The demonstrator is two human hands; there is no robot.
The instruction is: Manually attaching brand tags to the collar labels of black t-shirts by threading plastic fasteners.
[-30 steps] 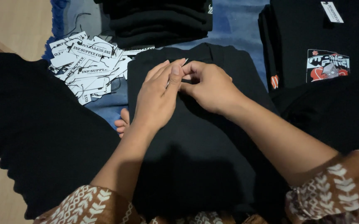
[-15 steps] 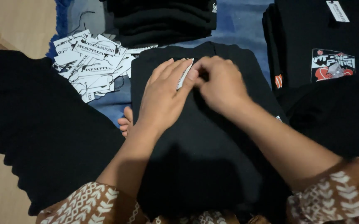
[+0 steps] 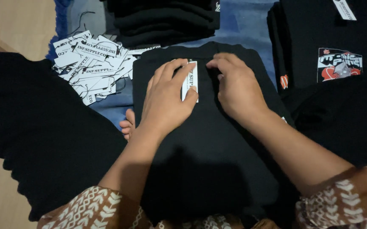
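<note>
Here, the white hang tag (image 3: 191, 80) lay on the upper middle of the folded black shirt (image 3: 204, 140), close to the shirt's far edge, its long axis running away from the wearer, roughly in line with the shirt's centre. The left hand (image 3: 166, 99) rested flat over the tag's left side, fingers (image 3: 172, 70) spread and extended rather than curled; the thumb tip touched the tag's lower edge, pinning it to the cloth instead of gripping it. The right hand (image 3: 238, 87) lay palm down just to the right of the tag, fingers loosely bent, tips on the fabric at the tag's upper right; it held nothing that could be seen. The left hand was the nearer one, in contact; the right was beside, apparently not touching the tag.

Left of the shirt: a loose heap of similar white tags (image 3: 92, 68) with dark strings. Beyond the shirt's far edge: a stack of folded black garments (image 3: 162, 21). Right of the shirt: another black shirt with a red and white print (image 3: 340, 63) and its own tag. All sat on a blue cloth (image 3: 247, 25); pale flooring (image 3: 18, 21) showed at far left. A bare foot's toes (image 3: 127, 124) peeked beside the shirt's left edge.
</note>
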